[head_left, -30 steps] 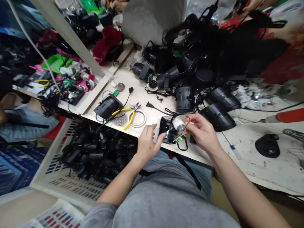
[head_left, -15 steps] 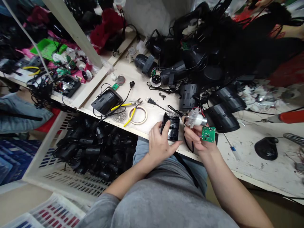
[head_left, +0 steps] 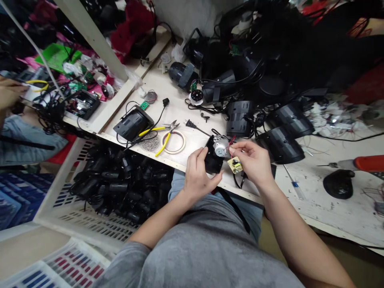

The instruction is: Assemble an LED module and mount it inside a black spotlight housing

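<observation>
A black plastic housing (head_left: 212, 163) stands by the table's front edge, steadied by my left hand (head_left: 198, 173), whose fingers press its left side with the thumb along the near side. At the housing's open top sits a round silver motor (head_left: 221, 148), tilted, with a clear plastic part behind it. My right hand (head_left: 250, 159) is closed in a pinch on the red wires beside the motor. Just under those fingertips hangs a small circuit board (head_left: 235, 165), its yellowish component side towards me. A black cord passes below the board. How far the motor sits inside the housing is hidden.
Yellow-handled pliers (head_left: 163, 136) lie across a tape roll (head_left: 183, 145). Left of them is another black housing (head_left: 133, 123); more housings (head_left: 281, 145) crowd the back right. A red screwdriver (head_left: 369, 163) lies right. A crate (head_left: 54, 200) of black parts stands below. A co-worker's hand (head_left: 10, 94) shows far left.
My right hand has brought the motor left onto the housing and shifted its grip to the wires. The circuit board has turned from its green face to its yellowish one.
</observation>
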The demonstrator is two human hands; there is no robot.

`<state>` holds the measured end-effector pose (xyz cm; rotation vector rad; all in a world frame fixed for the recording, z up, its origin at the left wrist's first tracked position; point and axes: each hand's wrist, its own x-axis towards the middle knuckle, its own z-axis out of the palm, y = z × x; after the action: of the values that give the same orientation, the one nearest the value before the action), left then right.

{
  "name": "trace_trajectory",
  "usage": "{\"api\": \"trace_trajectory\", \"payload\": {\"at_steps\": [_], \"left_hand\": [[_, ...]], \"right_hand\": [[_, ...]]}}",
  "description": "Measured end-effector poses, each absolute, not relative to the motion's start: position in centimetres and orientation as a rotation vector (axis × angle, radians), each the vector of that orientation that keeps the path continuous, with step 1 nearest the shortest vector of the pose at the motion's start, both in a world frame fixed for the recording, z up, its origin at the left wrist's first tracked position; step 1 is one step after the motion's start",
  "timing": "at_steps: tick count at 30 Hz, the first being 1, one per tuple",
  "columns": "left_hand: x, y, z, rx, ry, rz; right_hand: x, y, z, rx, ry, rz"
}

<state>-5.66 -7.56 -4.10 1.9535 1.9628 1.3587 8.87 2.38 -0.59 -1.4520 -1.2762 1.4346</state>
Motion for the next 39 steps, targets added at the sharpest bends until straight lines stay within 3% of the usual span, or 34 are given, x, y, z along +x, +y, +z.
{"api": "trace_trajectory", "payload": {"at_steps": [39], "left_hand": [[-5.5,-8.0,-2.8,1.941,1.923,1.231]], "right_hand": [[9.3,1.0,-0.1,-1.373,-1.719,1.117]]}}
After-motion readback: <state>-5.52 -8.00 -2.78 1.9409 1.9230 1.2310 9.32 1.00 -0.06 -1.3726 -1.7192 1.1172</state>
